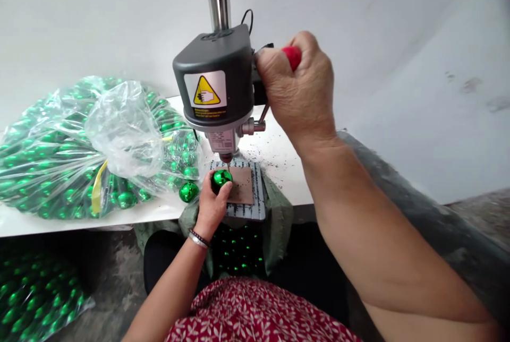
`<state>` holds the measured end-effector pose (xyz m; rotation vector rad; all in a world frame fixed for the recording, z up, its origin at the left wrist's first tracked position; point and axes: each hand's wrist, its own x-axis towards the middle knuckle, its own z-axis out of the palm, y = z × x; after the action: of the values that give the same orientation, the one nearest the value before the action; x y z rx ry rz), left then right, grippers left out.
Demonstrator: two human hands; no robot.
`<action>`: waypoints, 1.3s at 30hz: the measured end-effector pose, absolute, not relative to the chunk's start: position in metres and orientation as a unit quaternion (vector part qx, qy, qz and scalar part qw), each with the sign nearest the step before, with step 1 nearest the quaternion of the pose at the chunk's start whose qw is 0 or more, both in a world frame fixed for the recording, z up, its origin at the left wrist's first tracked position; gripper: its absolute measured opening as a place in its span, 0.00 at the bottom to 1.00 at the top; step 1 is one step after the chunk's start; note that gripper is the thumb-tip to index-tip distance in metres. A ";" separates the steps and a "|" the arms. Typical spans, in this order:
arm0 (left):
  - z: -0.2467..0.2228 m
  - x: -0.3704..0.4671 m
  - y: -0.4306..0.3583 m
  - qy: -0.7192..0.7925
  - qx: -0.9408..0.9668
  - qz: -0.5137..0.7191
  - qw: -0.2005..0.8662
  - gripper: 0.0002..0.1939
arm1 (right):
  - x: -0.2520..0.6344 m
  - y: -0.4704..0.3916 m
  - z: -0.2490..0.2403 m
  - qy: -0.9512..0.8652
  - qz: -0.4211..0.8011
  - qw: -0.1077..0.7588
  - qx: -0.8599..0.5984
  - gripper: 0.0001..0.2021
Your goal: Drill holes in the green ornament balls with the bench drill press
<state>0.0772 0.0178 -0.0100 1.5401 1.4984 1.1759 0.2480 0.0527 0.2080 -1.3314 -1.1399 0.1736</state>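
A shiny green bauble [221, 177] is gripped between the thumb and fingers of my left hand [213, 201], right by the thin bit [228, 167] of a grey drill press [213, 76]. I cannot tell whether the bit touches it. Beneath lies a brown board [242, 188] on the metal base plate [258, 193], scattered with dark shavings. My right hand [300, 84], raised at the machine's right side, is closed round a feed lever handle with a red end [292, 57]. Another green bauble [188, 191] rests on the table just left of my left hand.
A large clear bag [71, 140] full of green baubles covers the table's left side. Below the front edge, a green cloth sack [281, 225] hangs open with several baubles [239, 251] inside. Another bag of baubles [35, 294] sits on the floor at left. A white wall [99, 13] stands behind.
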 end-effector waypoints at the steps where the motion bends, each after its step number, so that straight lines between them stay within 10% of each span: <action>1: -0.011 0.079 0.019 0.575 0.591 0.455 0.338 0.22 | 0.248 0.053 0.208 -0.499 0.078 0.634 -0.586 0.26; 39: -0.026 0.080 0.023 0.515 0.676 0.432 0.303 0.28 | 0.249 0.058 0.200 -0.498 0.098 0.667 -0.545 0.23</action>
<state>0.0798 0.0226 -0.0257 1.7914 1.3637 1.1445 0.2493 0.0581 0.2004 -1.2301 -1.1230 0.2209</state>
